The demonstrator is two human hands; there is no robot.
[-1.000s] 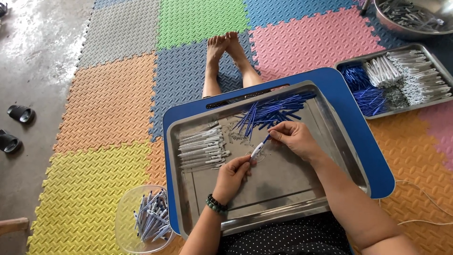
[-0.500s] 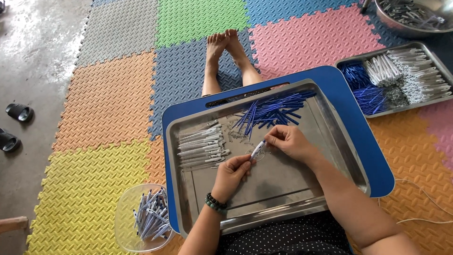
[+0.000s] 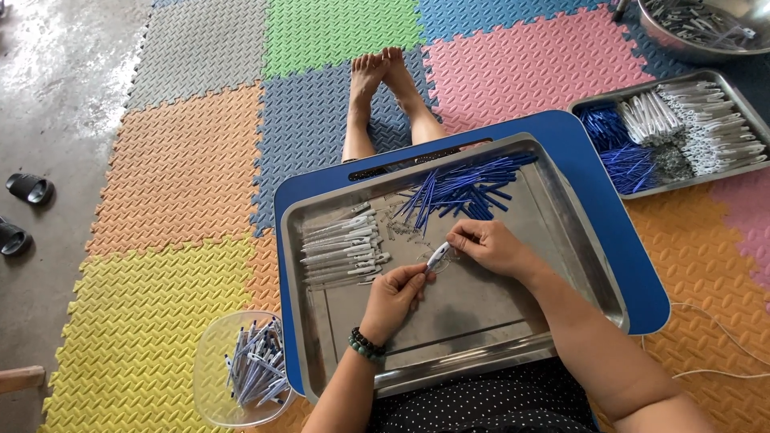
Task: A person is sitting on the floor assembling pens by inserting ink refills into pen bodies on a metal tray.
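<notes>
A metal tray rests on a blue board across my lap. My left hand pinches the lower end of a white pen barrel, held tilted above the tray. My right hand has its fingertips at the barrel's upper end. A pile of blue refills lies at the tray's far side. A row of white pen barrels lies at its left. Small springs are scattered between them.
A clear plastic bowl with assembled pens sits at lower left on the foam mats. A second tray of pen parts and a metal basin stand at upper right. Black sandals lie on the concrete at left. My bare feet stretch ahead.
Both hands have stayed over the tray's middle with the white barrel between them; the right hand's fingers shifted slightly at its upper end.
</notes>
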